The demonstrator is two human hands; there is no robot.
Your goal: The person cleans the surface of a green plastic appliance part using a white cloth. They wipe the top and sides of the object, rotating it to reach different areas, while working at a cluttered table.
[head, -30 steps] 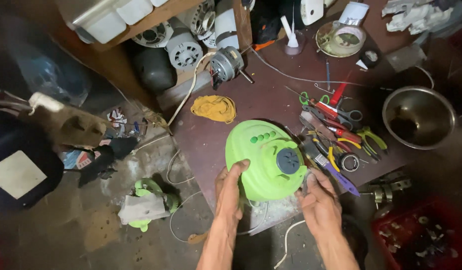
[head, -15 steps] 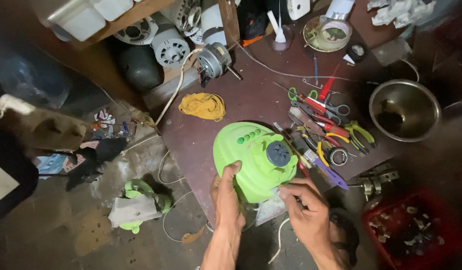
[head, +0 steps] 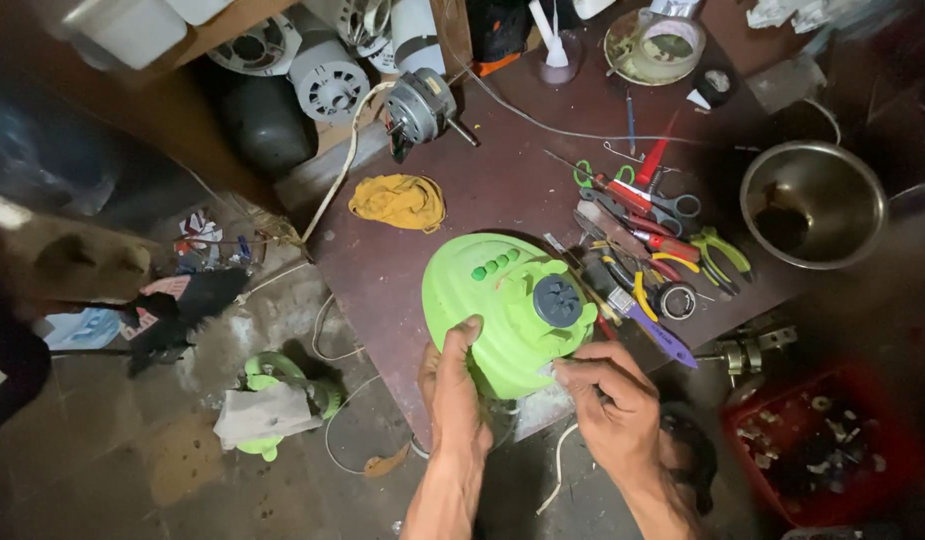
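Observation:
A round bright-green plastic fan base [head: 502,300] with a dark grey knob and a row of green buttons stands tilted on the near edge of a dark brown table [head: 502,180]. My left hand [head: 452,385] grips its lower left rim. My right hand [head: 602,400] is at the lower right edge of the base, fingers pinched together on something small and pale that I cannot make out. A white cord [head: 560,465] hangs down below the base between my forearms.
Pliers, scissors and screwdrivers [head: 652,235] lie in a heap right of the base. A steel bowl [head: 812,205] stands far right, a yellow rag [head: 397,200] behind the base, electric motors [head: 417,100] at the back. A red crate [head: 832,450] and green parts [head: 272,400] lie on the floor.
My right hand has come off the base's right side and now pinches at its lower edge. The left hand keeps its grip. The base stays in the same place.

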